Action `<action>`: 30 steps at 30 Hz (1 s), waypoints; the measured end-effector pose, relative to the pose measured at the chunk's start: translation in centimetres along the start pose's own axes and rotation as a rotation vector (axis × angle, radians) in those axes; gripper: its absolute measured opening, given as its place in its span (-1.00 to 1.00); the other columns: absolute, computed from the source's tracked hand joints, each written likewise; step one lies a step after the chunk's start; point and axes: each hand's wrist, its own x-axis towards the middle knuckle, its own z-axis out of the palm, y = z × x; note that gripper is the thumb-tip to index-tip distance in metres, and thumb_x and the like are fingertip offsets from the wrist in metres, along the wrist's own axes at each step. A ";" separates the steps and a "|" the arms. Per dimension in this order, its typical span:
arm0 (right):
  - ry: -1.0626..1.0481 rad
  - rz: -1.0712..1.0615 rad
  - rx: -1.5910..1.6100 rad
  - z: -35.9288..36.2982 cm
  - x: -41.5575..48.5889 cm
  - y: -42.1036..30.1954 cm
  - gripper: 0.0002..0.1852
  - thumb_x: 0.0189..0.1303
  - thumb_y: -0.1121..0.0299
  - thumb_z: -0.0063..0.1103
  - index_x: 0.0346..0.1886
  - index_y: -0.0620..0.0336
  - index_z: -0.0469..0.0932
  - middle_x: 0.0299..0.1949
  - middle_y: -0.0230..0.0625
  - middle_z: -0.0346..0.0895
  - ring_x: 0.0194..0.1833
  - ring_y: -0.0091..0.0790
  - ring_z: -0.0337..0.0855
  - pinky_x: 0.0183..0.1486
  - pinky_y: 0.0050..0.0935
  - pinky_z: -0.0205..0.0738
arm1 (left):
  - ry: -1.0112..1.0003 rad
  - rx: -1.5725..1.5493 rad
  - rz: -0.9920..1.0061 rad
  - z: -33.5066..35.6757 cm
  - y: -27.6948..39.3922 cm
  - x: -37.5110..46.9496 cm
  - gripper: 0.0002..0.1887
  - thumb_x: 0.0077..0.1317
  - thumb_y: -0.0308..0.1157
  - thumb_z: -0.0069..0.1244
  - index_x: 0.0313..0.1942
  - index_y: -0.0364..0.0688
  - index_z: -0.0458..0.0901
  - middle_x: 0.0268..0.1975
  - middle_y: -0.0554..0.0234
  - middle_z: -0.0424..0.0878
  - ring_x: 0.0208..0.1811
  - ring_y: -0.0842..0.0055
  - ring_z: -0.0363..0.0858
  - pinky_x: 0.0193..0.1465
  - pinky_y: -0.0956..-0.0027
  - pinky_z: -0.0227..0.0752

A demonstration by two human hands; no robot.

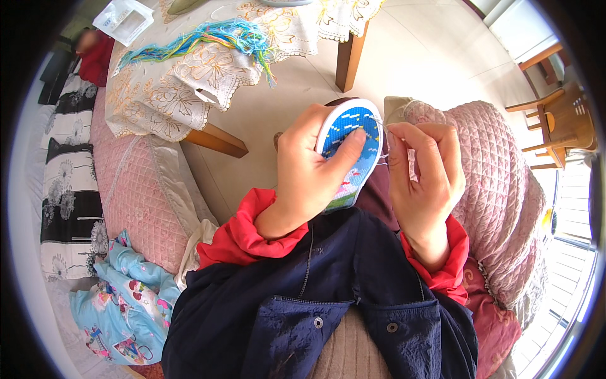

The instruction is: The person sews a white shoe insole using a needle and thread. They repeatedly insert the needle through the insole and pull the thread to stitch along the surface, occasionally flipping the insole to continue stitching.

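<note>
My left hand (315, 166) grips an embroidered shoe insole (352, 142), its thumb pressed on the stitched face. The insole has a white edge and a blue ground with white and yellow stitches; pink, red and green stitching shows lower down. Just right of the insole, my right hand (421, 175) pinches something thin between thumb and forefinger, seemingly a needle with pale thread (376, 121) that reaches the insole's edge. Loose white thread hangs beside the right fingertips. The rest of the insole's near end lies low, close to my dark jacket.
Bundled blue, green and yellow embroidery thread (222, 40) and a clear-windowed pouch (124, 21) lie on a lace-covered table (165, 97). Pink quilted sofa covers (492, 166) flank me. A blue printed cloth (137, 303) is at left, a wooden chair (563, 123) at right. Another person sits far left.
</note>
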 end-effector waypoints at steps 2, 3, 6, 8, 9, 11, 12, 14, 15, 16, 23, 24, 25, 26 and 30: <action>-0.027 0.005 -0.014 -0.1 0.0 -0.1 -0.84 -0.04 0.61 0.29 -0.34 0.25 0.56 -0.43 -0.27 0.39 -0.52 -0.29 0.49 -0.51 -0.44 0.39 | 0.029 0.267 0.217 0.1 0.0 0.0 -0.76 0.14 -0.58 0.14 -0.16 -0.33 0.59 -0.34 0.25 0.64 -0.39 0.66 0.58 -0.32 0.58 0.43; -0.056 0.044 -0.006 -0.2 0.1 -0.1 -0.83 -0.03 0.61 0.29 -0.33 0.25 0.54 -0.44 -0.28 0.40 -0.52 -0.33 0.48 -0.51 -0.45 0.39 | 0.042 0.305 0.280 0.3 0.0 0.0 -0.75 0.11 -0.59 0.16 -0.16 -0.33 0.59 -0.34 0.22 0.64 -0.39 0.62 0.60 -0.33 0.56 0.43; -0.112 0.245 0.141 -0.3 0.1 -0.1 -0.81 0.02 0.61 0.27 -0.30 0.25 0.48 -0.44 -0.33 0.43 -0.52 -0.48 0.47 -0.49 -0.51 0.37 | 0.069 0.399 0.482 0.8 -0.2 -0.1 -0.67 0.03 -0.63 0.21 -0.15 -0.31 0.59 -0.34 0.13 0.64 -0.39 0.49 0.64 -0.34 0.48 0.47; -0.135 0.517 0.433 -0.3 0.1 0.1 -0.81 0.07 0.60 0.25 -0.28 0.25 0.44 -0.42 -0.37 0.48 -0.50 -0.61 0.46 -0.48 -0.58 0.35 | 0.086 0.325 0.546 0.9 -0.3 -0.2 -0.75 0.10 -0.56 0.19 -0.19 -0.32 0.57 -0.35 0.12 0.64 -0.42 0.45 0.63 -0.38 0.45 0.48; -0.108 0.602 0.714 -0.4 0.2 0.5 -0.82 0.13 0.62 0.22 -0.27 0.24 0.40 -0.41 -0.44 0.50 -0.47 -0.74 0.42 -0.46 -0.69 0.31 | 0.095 0.267 0.523 1.0 -0.4 -0.3 -0.80 0.15 -0.51 0.16 -0.21 -0.30 0.57 -0.38 0.15 0.62 -0.47 0.44 0.61 -0.42 0.43 0.48; -0.130 0.770 1.185 -0.8 0.3 1.5 -0.88 0.21 0.53 0.19 -0.28 0.23 0.42 -0.47 -0.47 0.45 -0.53 -0.75 0.34 -0.50 -0.76 0.20 | 0.046 0.159 0.241 0.3 -0.4 -0.5 -0.85 0.23 -0.46 0.12 -0.27 -0.33 0.54 -0.38 0.16 0.62 -0.44 0.51 0.61 -0.38 0.48 0.47; -0.200 0.855 1.231 -0.8 0.4 2.2 -0.87 0.32 0.38 0.09 -0.30 0.22 0.44 -0.52 -0.51 0.41 -0.57 -0.77 0.26 -0.53 -0.78 0.08 | 0.064 0.087 0.189 0.3 -0.5 -0.4 -0.84 0.27 -0.43 0.09 -0.25 -0.34 0.53 -0.39 0.17 0.62 -0.40 0.55 0.60 -0.32 0.51 0.45; -0.359 0.961 1.374 -0.4 0.2 3.4 -0.76 0.37 0.26 0.01 -0.22 0.28 0.52 -0.50 -0.53 0.43 -0.59 -0.79 0.21 -0.57 -0.78 0.00 | 0.009 -0.073 0.079 0.2 -0.6 -0.4 -0.81 0.29 -0.38 0.07 -0.24 -0.35 0.53 -0.37 0.19 0.61 -0.37 0.60 0.58 -0.27 0.53 0.44; -0.408 1.043 1.437 -0.2 -0.1 3.9 -0.75 0.36 0.27 0.01 -0.17 0.30 0.54 -0.49 -0.53 0.45 -0.59 -0.79 0.21 -0.58 -0.78 0.01 | -0.017 -0.135 0.055 0.4 -0.7 -0.4 -0.80 0.30 -0.37 0.07 -0.24 -0.35 0.52 -0.36 0.19 0.61 -0.36 0.62 0.57 -0.25 0.53 0.44; -0.516 1.054 1.511 0.0 -0.3 4.4 -0.75 0.32 0.32 0.06 -0.09 0.32 0.53 -0.48 -0.52 0.45 -0.58 -0.78 0.25 -0.60 -0.80 0.02 | -0.024 -0.154 0.058 0.4 -0.7 -0.3 -0.80 0.31 -0.36 0.06 -0.23 -0.35 0.52 -0.35 0.20 0.61 -0.35 0.63 0.57 -0.25 0.54 0.44; -0.370 1.042 1.889 1.3 -1.7 5.5 -0.82 0.29 0.41 0.04 -0.12 0.28 0.48 -0.37 -0.37 0.54 -0.61 -0.71 0.31 -0.65 -0.78 0.11 | -0.160 -0.269 -0.055 0.0 -0.7 -0.2 -0.81 0.34 -0.36 0.02 -0.20 -0.32 0.49 -0.32 0.28 0.60 -0.30 0.71 0.53 -0.20 0.58 0.42; -0.271 1.058 1.952 1.2 -1.8 5.9 -0.83 0.30 0.41 0.01 -0.12 0.27 0.46 -0.33 -0.33 0.54 -0.62 -0.70 0.31 -0.65 -0.77 0.12 | -0.183 -0.284 -0.063 -0.2 -0.8 -0.2 -0.81 0.35 -0.36 0.01 -0.19 -0.31 0.49 -0.31 0.30 0.60 -0.30 0.72 0.52 -0.20 0.59 0.41; -0.167 1.145 1.970 1.2 -2.1 6.2 -0.84 0.31 0.41 -0.01 -0.13 0.27 0.45 -0.29 -0.29 0.55 -0.63 -0.68 0.31 -0.66 -0.76 0.14 | -0.149 -0.328 -0.075 -0.3 -1.1 -0.1 -0.82 0.35 -0.37 0.01 -0.19 -0.30 0.48 -0.31 0.31 0.59 -0.30 0.74 0.51 -0.20 0.60 0.41; -0.092 1.107 2.048 1.0 -1.9 7.4 -0.85 0.33 0.41 -0.07 -0.17 0.30 0.42 -0.17 -0.22 0.53 -0.66 -0.66 0.27 -0.65 -0.71 0.22 | -0.119 -0.368 -0.099 -0.7 -1.3 0.0 -0.83 0.35 -0.37 0.00 -0.18 -0.29 0.47 -0.31 0.32 0.59 -0.31 0.75 0.50 -0.20 0.61 0.40; 0.177 1.091 2.129 -2.9 -3.5 13.0 -0.91 0.34 0.50 -0.14 -0.25 0.32 0.37 -0.46 -0.42 0.34 -0.52 -0.63 0.32 -0.43 -0.65 0.34 | 0.086 -0.272 -0.090 -3.0 -3.4 1.2 -0.86 0.37 -0.38 -0.02 -0.23 -0.27 0.45 -0.35 0.37 0.55 -0.36 0.81 0.44 -0.27 0.64 0.37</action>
